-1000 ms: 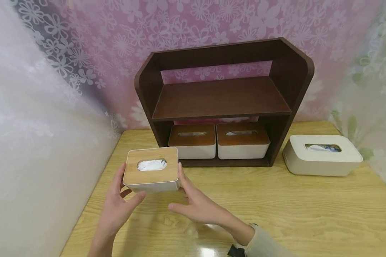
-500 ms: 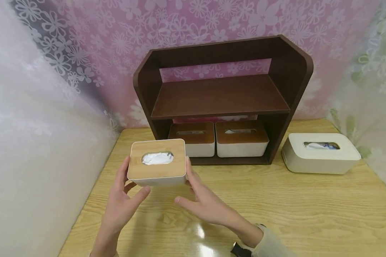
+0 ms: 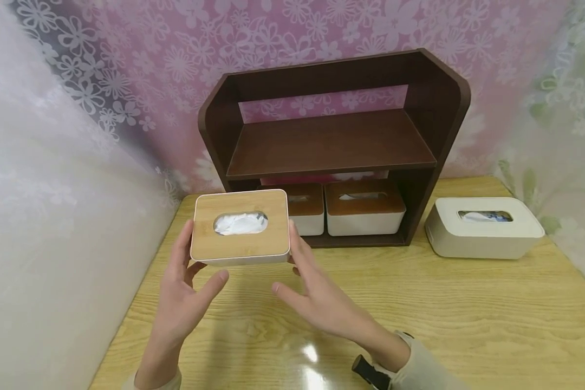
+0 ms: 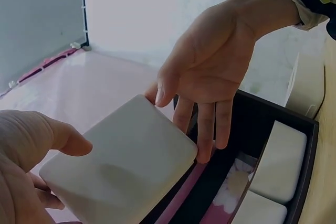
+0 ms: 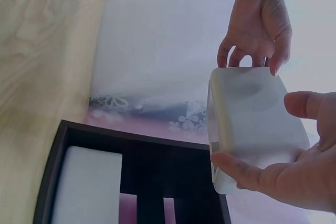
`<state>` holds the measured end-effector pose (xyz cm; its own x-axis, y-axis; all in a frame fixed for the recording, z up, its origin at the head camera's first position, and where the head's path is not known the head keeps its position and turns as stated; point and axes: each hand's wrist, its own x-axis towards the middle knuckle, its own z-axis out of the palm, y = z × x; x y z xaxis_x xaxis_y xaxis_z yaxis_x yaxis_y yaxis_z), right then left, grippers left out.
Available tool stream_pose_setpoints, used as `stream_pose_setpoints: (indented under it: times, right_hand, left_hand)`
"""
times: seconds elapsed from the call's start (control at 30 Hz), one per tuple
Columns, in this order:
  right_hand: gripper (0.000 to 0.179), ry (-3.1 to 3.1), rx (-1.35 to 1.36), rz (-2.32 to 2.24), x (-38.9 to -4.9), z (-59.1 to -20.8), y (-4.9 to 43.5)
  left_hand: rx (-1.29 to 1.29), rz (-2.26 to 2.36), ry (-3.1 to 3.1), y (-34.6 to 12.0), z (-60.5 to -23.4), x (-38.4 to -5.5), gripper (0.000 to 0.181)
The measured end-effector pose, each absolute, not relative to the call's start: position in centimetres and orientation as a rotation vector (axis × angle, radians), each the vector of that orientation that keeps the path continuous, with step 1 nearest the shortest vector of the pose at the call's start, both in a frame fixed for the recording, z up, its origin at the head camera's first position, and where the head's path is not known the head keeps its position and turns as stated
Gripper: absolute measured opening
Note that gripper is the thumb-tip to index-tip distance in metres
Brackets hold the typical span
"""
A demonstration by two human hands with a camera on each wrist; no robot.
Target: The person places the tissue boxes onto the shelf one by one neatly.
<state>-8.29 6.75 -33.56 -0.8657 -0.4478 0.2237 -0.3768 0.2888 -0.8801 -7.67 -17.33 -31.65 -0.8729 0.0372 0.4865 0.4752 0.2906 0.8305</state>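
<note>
Both hands hold a tissue box (image 3: 241, 246) up above the table, in front of the shelf's left part. The box has a light wood lid, white sides and a slot showing white tissue. My left hand (image 3: 180, 292) grips its left end, fingers along the side. At the right end, my right hand (image 3: 317, 292) has its fingers against the box and its thumb below, apart from the front face. The left wrist view shows the pale underside of the tissue box (image 4: 121, 161) and the right palm (image 4: 210, 72). In the right wrist view the left hand (image 5: 257, 30) grips the far end.
A dark brown two-tier shelf (image 3: 331, 143) stands against the flowered wall. Two brown-lidded tissue boxes, a left one (image 3: 312, 208) partly hidden and a right one (image 3: 365, 208), sit in its lower tier. A cream tissue box (image 3: 485, 230) rests on the wooden table (image 3: 419, 309) at right.
Both hands have raised the tissue box and carried it a little right; it now hides more of the left brown-lidded box. The view has shifted slightly.
</note>
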Motion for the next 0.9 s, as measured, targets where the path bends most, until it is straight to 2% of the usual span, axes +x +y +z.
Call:
stream_pose_setpoints:
  times: [0.3, 0.9]
  right_hand:
    - [0.099, 2.509, -0.844, -1.7, -8.6, -32.7, 7.5]
    - [0.097, 2.725, -0.881, -1.69, -10.1, -31.4, 7.9]
  left_hand:
    - [-0.551, -1.669, -2.118, -16.6, -30.7, -8.5, 0.092]
    - [-0.555, -1.858, -2.044, -15.9, -29.1, -10.1, 0.084]
